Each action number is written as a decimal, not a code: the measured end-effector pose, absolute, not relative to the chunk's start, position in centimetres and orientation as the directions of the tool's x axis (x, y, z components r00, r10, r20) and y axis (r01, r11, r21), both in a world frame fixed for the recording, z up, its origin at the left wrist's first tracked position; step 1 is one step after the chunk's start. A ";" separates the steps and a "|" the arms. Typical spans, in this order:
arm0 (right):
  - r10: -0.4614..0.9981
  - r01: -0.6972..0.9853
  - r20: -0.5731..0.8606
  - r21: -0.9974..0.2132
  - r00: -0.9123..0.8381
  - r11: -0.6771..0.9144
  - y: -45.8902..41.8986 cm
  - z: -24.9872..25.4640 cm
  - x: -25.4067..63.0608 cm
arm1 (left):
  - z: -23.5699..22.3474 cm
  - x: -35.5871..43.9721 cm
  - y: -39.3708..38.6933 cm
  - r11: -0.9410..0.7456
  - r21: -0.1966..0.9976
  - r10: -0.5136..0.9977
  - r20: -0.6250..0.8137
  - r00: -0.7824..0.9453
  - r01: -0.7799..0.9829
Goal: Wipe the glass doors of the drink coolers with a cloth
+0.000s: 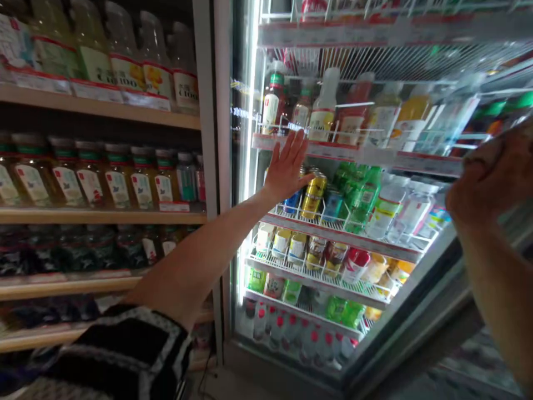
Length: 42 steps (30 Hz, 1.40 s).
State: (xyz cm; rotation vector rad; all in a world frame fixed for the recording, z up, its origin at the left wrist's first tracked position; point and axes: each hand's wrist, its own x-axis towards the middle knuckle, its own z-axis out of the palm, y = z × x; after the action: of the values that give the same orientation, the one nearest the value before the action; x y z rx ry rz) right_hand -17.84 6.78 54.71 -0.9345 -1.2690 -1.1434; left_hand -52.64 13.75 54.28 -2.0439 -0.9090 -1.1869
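My left hand (287,166) reaches into the lit drinks fridge with its fingers stretched out and spread, holding nothing. It is in front of a shelf edge (316,149) and close to a yellow can (314,194). Bottles with pale labels, such as a clear one (322,111), stand on the shelf just above the fingers. On the right, my right hand (491,172) is closed around the edge of the open fridge door (441,261). Its fingertips are partly hidden and blurred.
Green bottles (364,197), a clear bottle (412,208) and several cans (297,247) fill wire racks. Red-capped bottles (291,333) stand at the fridge bottom. To the left, wooden shelves (100,215) carry rows of bottled drinks (116,180). A post (220,166) separates them.
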 end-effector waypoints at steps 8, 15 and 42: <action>0.300 0.995 0.952 0.028 -0.056 0.097 4.9 52.5 -20.2 | 53.1 -53.2 12.3 -0.563 -0.166 0.365 0.829 0.424 0.810; 0.372 0.962 0.904 0.124 -0.211 0.244 4.8 49.2 -20.3 | 50.8 -52.6 11.2 -0.530 -0.118 0.451 0.799 0.397 0.840; 0.155 0.915 0.902 0.394 -0.403 0.091 5.0 48.1 -17.7 | 48.7 -53.2 12.7 -0.445 -0.205 0.331 0.867 0.373 0.872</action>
State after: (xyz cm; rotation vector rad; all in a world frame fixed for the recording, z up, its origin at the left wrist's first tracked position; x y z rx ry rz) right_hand -17.66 4.95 48.15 -1.0684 -1.6696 -1.3749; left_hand -53.21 12.69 48.68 -1.9579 -1.0358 -1.0211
